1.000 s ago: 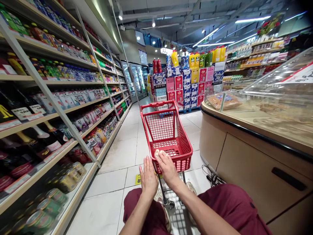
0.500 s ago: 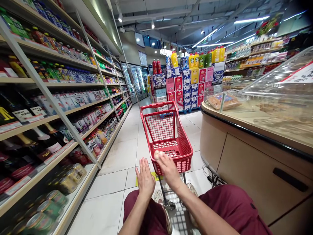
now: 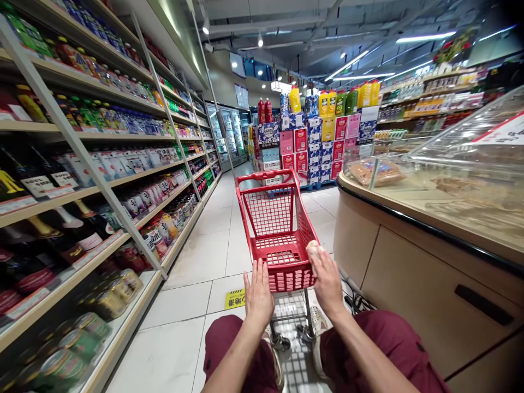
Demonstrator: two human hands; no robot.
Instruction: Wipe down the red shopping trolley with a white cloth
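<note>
A red plastic shopping cart [image 3: 282, 240] stands right in front of me, its basket bare inside, with the handle at the far end. My left hand [image 3: 259, 292] is open, fingers straight and together, at the left of the basket's near wall; whether it touches the wall I cannot tell. My right hand [image 3: 326, 275] is at the near right corner of the basket. Its fingers are closed round a small pale wad [image 3: 313, 246], which shows at the fingertips by the rim. The wad's material is too blurred to make out.
Drink shelves [image 3: 110, 188] line the left side. A wooden display counter [image 3: 393, 273] with a clear cover stands close on the right, with black cables [image 3: 357, 300] at its foot. Stacked drink boxes [image 3: 311, 150] rise beyond the cart. A yellow sign [image 3: 234, 298] lies on the tiled floor.
My right hand has moved right with the pale wad, from the middle-left of the near rim to its right corner. My left hand has shifted right, towards the basket. The cart stays put.
</note>
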